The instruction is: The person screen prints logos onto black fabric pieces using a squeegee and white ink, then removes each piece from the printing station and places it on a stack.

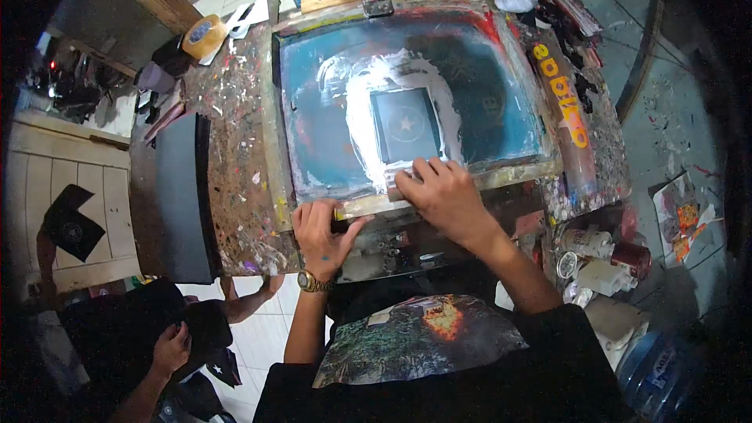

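A wooden-edged printing screen [493, 86] with blue-green mesh lies flat on the bench in front of me. White ink [362, 110] is smeared round a dark rectangular window [407, 125] showing a star inside a circle. My left hand [321, 235] grips the near rail of the frame, fingers over the top and thumb to the right. At the near end of the window, my right hand [446, 197] is closed round what appears to be a small squeegee [398, 180], mostly hidden by the fingers.
A stack of dark sheets [184, 196] and a tape roll [202, 37] lie to the left. At lower left, another person's hands [172, 348] are near dark printed pieces [223, 366]. A lettered tube [568, 110], jars [627, 258] and a blue water jug [658, 376] are right.
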A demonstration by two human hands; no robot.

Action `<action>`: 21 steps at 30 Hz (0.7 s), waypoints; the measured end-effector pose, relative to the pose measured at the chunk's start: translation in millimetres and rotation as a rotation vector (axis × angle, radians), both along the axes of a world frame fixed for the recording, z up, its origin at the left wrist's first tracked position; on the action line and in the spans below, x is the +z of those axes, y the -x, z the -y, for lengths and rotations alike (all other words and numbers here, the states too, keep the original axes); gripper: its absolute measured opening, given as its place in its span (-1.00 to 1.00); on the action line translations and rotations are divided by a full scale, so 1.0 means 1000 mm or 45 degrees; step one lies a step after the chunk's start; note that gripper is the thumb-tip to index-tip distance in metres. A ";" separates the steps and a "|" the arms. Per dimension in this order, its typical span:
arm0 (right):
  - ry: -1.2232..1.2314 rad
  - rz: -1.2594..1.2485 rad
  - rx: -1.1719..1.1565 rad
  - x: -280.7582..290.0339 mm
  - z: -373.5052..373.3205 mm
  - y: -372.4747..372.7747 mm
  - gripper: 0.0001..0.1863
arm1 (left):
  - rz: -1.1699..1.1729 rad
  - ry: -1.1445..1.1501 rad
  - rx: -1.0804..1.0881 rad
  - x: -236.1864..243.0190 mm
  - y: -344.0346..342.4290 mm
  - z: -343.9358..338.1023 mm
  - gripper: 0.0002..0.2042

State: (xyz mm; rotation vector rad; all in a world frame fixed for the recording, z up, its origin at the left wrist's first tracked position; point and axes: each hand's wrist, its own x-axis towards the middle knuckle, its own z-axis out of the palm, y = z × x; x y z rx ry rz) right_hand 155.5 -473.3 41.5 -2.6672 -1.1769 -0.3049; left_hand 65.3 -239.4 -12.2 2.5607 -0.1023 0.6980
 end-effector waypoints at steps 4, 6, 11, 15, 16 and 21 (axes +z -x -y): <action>-0.084 -0.082 0.009 0.022 0.007 0.022 -0.57 | 0.114 -0.029 -0.077 0.010 -0.001 -0.002 -0.52; -0.123 -0.044 -0.037 0.058 0.006 0.027 -0.44 | 0.134 -0.030 -0.087 0.035 -0.002 -0.006 -0.50; -0.128 0.652 0.037 0.109 -0.012 -0.041 -0.29 | 0.143 -0.089 -0.010 0.155 -0.032 -0.020 -0.40; -0.057 0.394 0.148 0.260 -0.024 -0.132 0.17 | 1.074 -0.255 0.007 0.199 -0.102 -0.013 -0.55; 0.003 0.397 0.121 0.280 -0.021 -0.156 0.27 | 0.903 -0.158 -0.181 0.180 -0.133 -0.006 -0.57; -0.106 0.765 0.068 0.320 -0.051 -0.200 0.24 | 0.168 -0.067 -0.175 0.003 -0.280 -0.026 -0.45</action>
